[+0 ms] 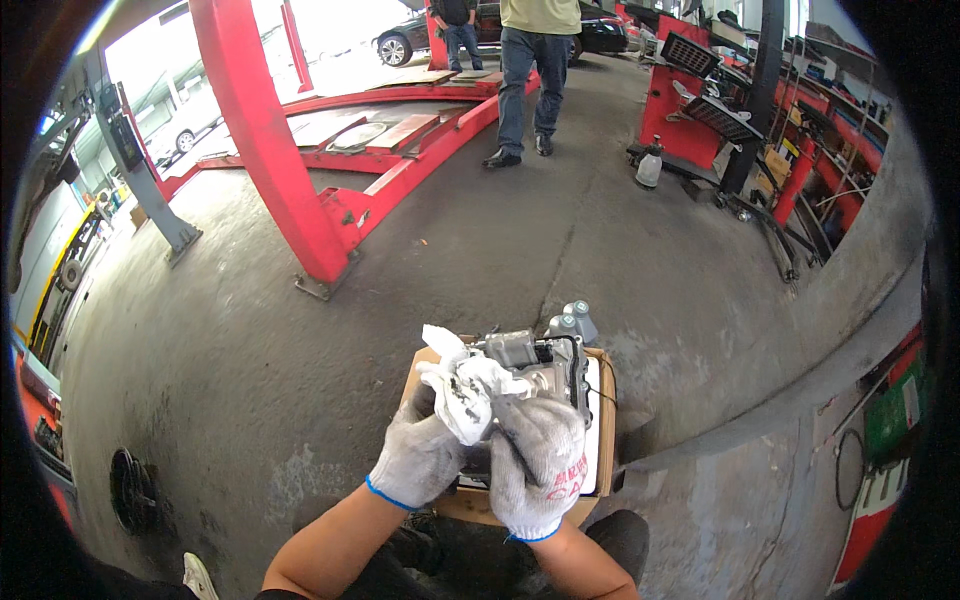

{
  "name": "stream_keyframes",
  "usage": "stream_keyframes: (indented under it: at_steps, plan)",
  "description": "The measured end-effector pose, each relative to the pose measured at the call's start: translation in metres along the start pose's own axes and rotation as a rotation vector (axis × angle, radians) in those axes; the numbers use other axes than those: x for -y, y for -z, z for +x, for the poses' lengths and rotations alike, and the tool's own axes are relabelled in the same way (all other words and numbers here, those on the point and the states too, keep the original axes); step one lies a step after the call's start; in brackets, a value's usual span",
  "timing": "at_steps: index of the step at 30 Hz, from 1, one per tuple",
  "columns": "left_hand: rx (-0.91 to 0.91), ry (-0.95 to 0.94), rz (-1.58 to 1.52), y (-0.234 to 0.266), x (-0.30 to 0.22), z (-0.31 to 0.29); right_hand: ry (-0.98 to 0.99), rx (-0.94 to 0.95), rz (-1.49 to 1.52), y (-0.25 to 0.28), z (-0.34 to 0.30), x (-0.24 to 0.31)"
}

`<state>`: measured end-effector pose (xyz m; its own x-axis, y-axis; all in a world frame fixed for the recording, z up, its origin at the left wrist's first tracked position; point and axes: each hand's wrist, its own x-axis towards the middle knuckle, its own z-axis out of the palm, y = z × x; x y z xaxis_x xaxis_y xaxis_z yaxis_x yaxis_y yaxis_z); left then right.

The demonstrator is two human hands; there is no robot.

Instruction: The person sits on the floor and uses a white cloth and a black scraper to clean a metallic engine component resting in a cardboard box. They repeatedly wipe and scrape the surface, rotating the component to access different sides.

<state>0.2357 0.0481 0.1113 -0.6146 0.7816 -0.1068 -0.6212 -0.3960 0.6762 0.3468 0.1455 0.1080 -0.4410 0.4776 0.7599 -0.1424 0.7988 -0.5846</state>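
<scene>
Both of my hands wear grey-white knit work gloves with blue cuffs. A crumpled white rag [462, 395] with black smudges is bunched in my left hand [420, 450], its fingers closed round the lower part. Close against it, my right hand [540, 455] is curled with its fingertips at the rag's right side. A dark narrow streak lies along that hand; whether it is a thin part or grease, I cannot tell. Beneath and beyond the hands sits a grey metal mechanical unit [512, 348] with a black-edged housing, partly hidden, in a cardboard box [603, 440].
Two grey bottles [572, 320] stand just behind the box. Ahead is a red vehicle lift [275, 150], with a person [535, 70] walking beside it and another person farther back. A white spray bottle [649, 165] stands near a red equipment cabinet at right. A low ledge [780, 400] runs along the right.
</scene>
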Motion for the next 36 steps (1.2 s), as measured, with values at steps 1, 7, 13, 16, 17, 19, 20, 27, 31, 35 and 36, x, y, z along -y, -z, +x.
stream_keyframes:
  at_steps: [1, 7, 13, 16, 17, 19, 20, 27, 31, 35, 36]
  plan:
    - [-0.009, -0.006, 0.018, 0.002, 0.001, -0.001, 0.013, 0.012, -0.015, 0.000, 0.001, 0.001]
    - [-0.043, -0.042, 0.113, 0.008, 0.002, -0.002, 0.063, 0.093, -0.134, 0.006, -0.001, 0.004]
    - [-0.160, -0.063, 0.027, 0.011, 0.005, -0.005, 0.100, 0.129, -0.117, 0.005, -0.012, 0.009]
    - [-0.133, -0.097, 0.036, 0.013, 0.005, -0.007, 0.120, 0.124, -0.113, 0.006, -0.016, 0.008]
    - [-0.106, -0.106, 0.029, 0.013, 0.005, -0.008, 0.122, 0.119, -0.103, 0.006, -0.019, 0.006]
    - [-0.138, -0.116, 0.020, 0.014, 0.005, -0.004, 0.112, 0.128, -0.063, 0.012, -0.021, 0.006]
    - [-0.154, -0.122, 0.016, 0.014, 0.004, -0.003, 0.101, 0.142, -0.032, 0.018, -0.020, 0.009]
    - [-0.079, -0.126, 0.021, 0.019, -0.009, 0.006, -0.474, -0.033, 0.424, 0.048, -0.026, -0.011]
    - [-0.271, -0.193, 0.130, 0.031, -0.010, -0.002, -0.816, -0.231, 0.878, 0.056, -0.036, -0.036]
    - [-0.301, -0.295, 0.193, 0.040, -0.018, -0.014, -0.911, -0.298, 0.896, 0.066, -0.029, -0.046]
    - [-0.328, -0.311, 0.183, 0.038, -0.018, -0.016, -0.932, -0.321, 0.901, 0.069, -0.030, -0.048]
